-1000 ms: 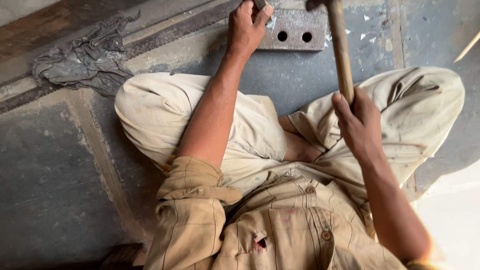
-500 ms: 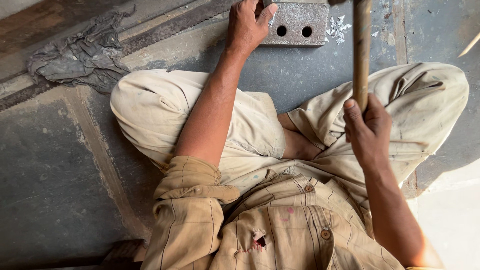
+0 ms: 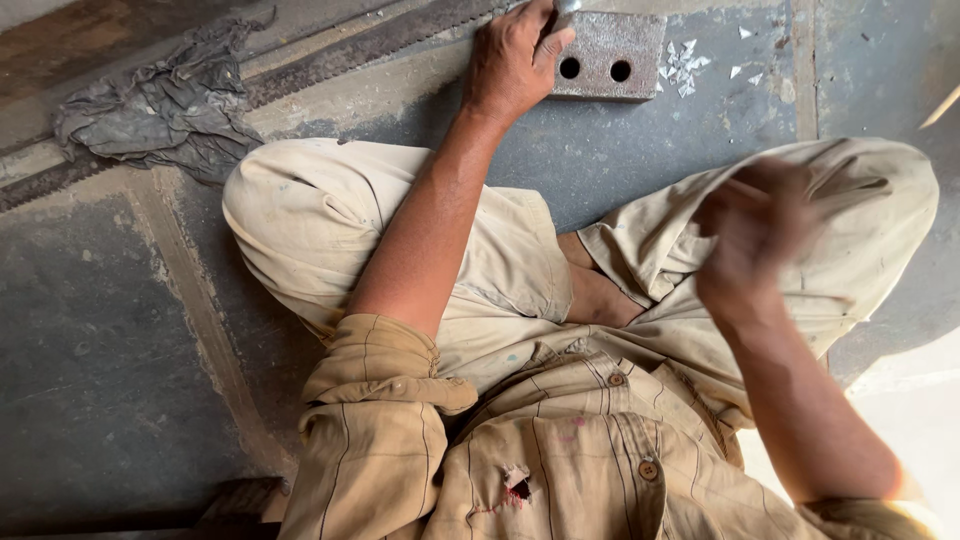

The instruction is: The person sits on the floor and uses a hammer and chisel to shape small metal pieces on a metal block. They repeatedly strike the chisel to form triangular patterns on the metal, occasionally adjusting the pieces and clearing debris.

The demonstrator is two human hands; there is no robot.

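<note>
The person sits cross-legged on a grey floor (image 3: 120,380), knees spread in pale beige trousers (image 3: 330,230). The left hand (image 3: 512,60) reaches forward to the top edge of the view and rests on the near left corner of a metal block (image 3: 625,45) — a grey, speckled slab with two round holes side by side in its face. The fingers (image 3: 550,45) curl over something small and shiny at the block's edge, closed around it, though most of that piece is cut off by the frame, so what it is cannot be told. The block lies flat on the floor, just beyond the knees. Small white chips (image 3: 685,65) are scattered just to its right. The right hand (image 3: 750,235) hangs above the right knee, blurred; it seems closed on a thin wooden handle (image 3: 748,190), but the blur hides how tight the grip is. A crumpled grey rag (image 3: 165,100) lies well to the left, beside a long dark toothed strip (image 3: 380,40) that runs across the floor
</note>
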